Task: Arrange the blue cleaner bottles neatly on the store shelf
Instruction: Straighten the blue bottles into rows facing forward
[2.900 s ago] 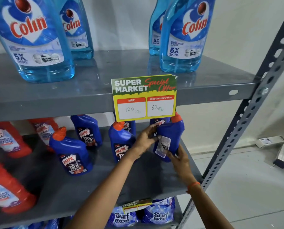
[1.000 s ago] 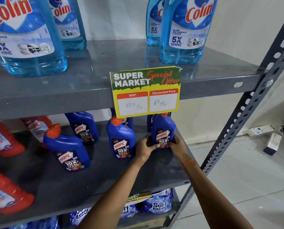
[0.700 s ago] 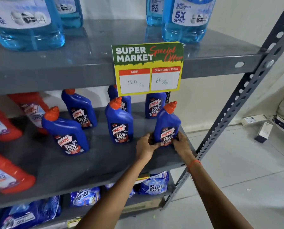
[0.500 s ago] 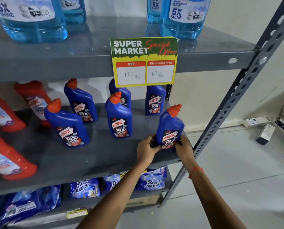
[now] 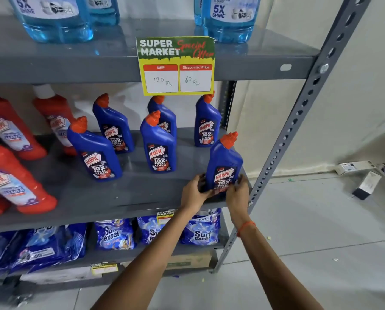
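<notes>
Several dark blue Harpic cleaner bottles with orange caps stand upright on the grey middle shelf [image 5: 97,198]. One blue bottle [image 5: 224,162] stands at the shelf's front right corner, label facing me. My left hand [image 5: 193,193] grips its base from the left and my right hand [image 5: 237,193] from the right. Behind it stand a back-right bottle [image 5: 207,121], a middle bottle [image 5: 159,144] with another [image 5: 168,121] behind it, and two on the left [image 5: 95,151], [image 5: 114,126].
Red cleaner bottles [image 5: 19,186] fill the shelf's left end. A price sign [image 5: 175,66] hangs from the upper shelf, which holds light blue glass-cleaner bottles [image 5: 229,19]. Detergent packs [image 5: 200,231] lie below. The shelf's upright post [image 5: 299,119] is at right; boxes [image 5: 366,184] lie on the floor.
Both hands turned the bottle label-forward, brought it toward the shelf's front right corner and stood it there. The view tilted downward and pulled back.
</notes>
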`<action>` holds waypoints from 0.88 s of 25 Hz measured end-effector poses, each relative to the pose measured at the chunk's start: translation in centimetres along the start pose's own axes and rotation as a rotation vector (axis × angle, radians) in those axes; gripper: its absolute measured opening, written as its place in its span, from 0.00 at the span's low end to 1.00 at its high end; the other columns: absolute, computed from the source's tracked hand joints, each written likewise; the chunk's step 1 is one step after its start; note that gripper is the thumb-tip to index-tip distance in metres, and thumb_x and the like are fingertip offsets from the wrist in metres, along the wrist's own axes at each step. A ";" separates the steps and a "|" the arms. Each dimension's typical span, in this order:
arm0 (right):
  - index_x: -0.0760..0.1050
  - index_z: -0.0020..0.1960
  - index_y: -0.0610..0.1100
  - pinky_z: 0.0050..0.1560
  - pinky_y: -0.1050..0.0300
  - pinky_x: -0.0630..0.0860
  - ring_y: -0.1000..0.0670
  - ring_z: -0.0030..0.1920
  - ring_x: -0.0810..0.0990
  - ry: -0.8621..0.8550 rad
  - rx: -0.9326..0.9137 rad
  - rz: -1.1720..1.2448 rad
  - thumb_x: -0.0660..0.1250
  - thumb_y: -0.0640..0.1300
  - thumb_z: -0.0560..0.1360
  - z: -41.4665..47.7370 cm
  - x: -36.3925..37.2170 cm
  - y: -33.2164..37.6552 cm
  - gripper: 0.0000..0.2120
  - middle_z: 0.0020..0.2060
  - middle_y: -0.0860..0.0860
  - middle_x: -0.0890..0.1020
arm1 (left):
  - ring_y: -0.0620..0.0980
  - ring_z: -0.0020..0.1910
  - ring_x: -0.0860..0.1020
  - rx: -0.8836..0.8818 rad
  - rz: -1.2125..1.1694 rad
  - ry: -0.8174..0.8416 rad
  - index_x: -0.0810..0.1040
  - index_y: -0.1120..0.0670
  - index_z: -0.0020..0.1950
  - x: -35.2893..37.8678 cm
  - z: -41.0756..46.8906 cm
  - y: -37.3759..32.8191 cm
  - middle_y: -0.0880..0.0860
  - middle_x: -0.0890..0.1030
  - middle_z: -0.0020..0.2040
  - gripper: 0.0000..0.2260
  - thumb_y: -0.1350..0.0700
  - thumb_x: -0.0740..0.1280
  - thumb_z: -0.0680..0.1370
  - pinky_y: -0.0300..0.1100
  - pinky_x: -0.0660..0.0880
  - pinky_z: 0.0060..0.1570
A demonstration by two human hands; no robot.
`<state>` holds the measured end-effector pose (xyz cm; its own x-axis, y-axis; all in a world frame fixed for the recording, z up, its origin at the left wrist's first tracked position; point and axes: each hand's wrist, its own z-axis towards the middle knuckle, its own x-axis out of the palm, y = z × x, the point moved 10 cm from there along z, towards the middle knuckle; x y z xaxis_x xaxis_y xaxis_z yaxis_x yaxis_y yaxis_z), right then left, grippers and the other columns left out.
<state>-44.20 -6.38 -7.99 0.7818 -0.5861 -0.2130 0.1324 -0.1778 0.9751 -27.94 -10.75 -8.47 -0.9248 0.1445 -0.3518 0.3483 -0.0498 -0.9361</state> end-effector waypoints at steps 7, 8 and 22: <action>0.64 0.67 0.46 0.57 0.53 0.74 0.45 0.59 0.72 -0.150 -0.527 0.155 0.56 0.31 0.73 -8.9 1.0 10.9 0.24 0.59 0.44 0.68 | 0.48 0.58 0.77 0.238 -0.097 -0.344 0.72 0.58 0.62 -7.1 -2.0 -2.8 0.56 0.79 0.60 0.18 0.57 0.70 0.74 0.33 0.72 0.58; 0.66 0.65 0.44 0.56 0.53 0.75 0.46 0.56 0.73 -0.127 -0.593 0.160 0.56 0.30 0.73 -9.3 2.1 12.4 0.22 0.56 0.45 0.69 | 0.47 0.56 0.77 0.284 -0.071 -0.421 0.73 0.57 0.61 -8.7 -2.1 -3.2 0.56 0.80 0.59 0.17 0.57 0.69 0.74 0.26 0.69 0.56; 0.64 0.64 0.40 0.39 0.64 0.72 0.48 0.49 0.75 0.545 -0.068 -0.186 0.59 0.31 0.72 -1.2 20.3 4.9 0.21 0.59 0.39 0.77 | 0.54 0.63 0.72 -0.124 0.131 0.006 0.66 0.59 0.67 -15.6 6.6 4.8 0.59 0.75 0.65 0.21 0.56 0.66 0.76 0.35 0.63 0.54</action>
<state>-26.96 -18.23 -7.49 0.9402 -0.0548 -0.3362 0.3222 -0.1767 0.9300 -12.85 -19.79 -7.46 -0.8697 0.1502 -0.4701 0.4820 0.0535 -0.8745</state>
